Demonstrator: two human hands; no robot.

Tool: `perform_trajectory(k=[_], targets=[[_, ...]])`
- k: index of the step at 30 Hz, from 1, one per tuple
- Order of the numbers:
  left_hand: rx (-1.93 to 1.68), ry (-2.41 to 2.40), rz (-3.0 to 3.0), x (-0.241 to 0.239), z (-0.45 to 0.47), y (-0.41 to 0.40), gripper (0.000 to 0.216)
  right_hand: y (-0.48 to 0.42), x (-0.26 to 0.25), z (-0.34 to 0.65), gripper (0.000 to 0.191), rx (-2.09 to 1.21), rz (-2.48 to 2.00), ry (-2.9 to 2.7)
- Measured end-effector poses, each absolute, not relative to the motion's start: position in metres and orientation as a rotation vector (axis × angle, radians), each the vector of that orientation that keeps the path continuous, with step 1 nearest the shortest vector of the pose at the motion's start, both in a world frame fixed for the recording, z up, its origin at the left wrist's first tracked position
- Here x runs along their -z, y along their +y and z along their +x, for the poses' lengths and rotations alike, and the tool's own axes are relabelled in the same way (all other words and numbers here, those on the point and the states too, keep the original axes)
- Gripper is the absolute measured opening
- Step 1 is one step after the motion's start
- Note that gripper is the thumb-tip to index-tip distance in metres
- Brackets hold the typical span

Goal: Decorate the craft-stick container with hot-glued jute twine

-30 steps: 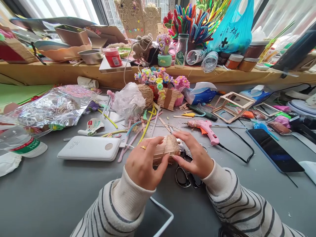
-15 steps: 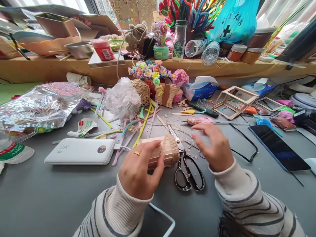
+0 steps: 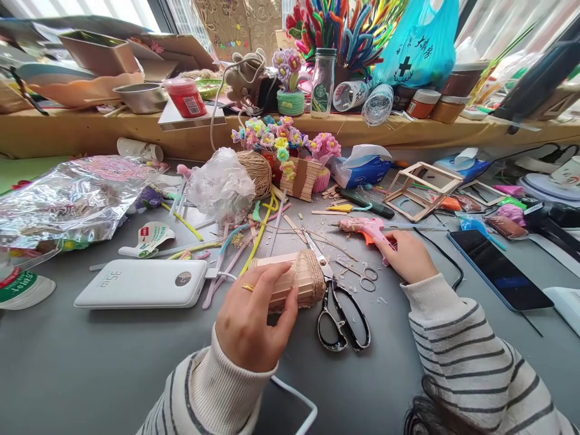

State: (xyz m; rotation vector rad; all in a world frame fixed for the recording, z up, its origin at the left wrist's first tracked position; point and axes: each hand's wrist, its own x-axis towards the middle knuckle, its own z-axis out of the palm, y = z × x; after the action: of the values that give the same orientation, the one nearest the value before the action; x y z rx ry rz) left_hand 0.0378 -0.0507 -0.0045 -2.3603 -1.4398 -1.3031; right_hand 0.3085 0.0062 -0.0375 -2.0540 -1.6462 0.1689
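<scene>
My left hand [image 3: 251,314] is closed round a small cylinder of wooden sticks wrapped with twine [image 3: 294,281], which lies on its side on the grey table [image 3: 90,362]. My right hand [image 3: 408,257] has its fingers wrapped on the handle of the pink glue gun [image 3: 365,226], which rests on the table with its nozzle pointing left. Large black-handled scissors [image 3: 338,308] lie just right of the cylinder, and small scissors [image 3: 357,272] lie between them and my right hand.
A white power bank [image 3: 142,283] lies left of my left hand. A dark phone [image 3: 496,269] lies at the right. A twine ball [image 3: 255,172], pipe-cleaner flowers [image 3: 281,136], loose sticks, a wooden frame [image 3: 423,187] and a foil bag [image 3: 67,199] crowd the back.
My right hand left the wrapped cylinder, moved right and forward over the scissors, and closed on the pink glue gun. My left hand kept hold of the cylinder.
</scene>
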Motion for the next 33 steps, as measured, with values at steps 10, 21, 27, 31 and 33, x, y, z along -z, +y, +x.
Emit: perform_trajectory(k=[10,21,27,31,33], targets=[[1.411,-1.46,-2.358,-0.001,0.04,-0.054,0.027,-0.001,0.023,0.297,0.038,-0.376,-1.91,-1.423],[2.409,-1.988,-1.817,-0.001,0.01,-0.027,0.015,-0.007,0.013,0.29,0.06,-0.851,-1.531,-1.374],[2.571,-2.042,-1.807,0.011,0.007,-0.021,0.012,-0.011,0.011,0.284,0.054,-0.724,-1.638,-1.271],[2.528,-2.078,-1.861,0.013,0.005,-0.021,0.009,-0.013,0.008,0.279,0.051,-0.426,-1.786,-1.333],[2.523,-2.102,-1.864,0.015,0.004,-0.02,0.01,-0.015,0.005,0.277,0.046,-0.343,-1.81,-1.378]])
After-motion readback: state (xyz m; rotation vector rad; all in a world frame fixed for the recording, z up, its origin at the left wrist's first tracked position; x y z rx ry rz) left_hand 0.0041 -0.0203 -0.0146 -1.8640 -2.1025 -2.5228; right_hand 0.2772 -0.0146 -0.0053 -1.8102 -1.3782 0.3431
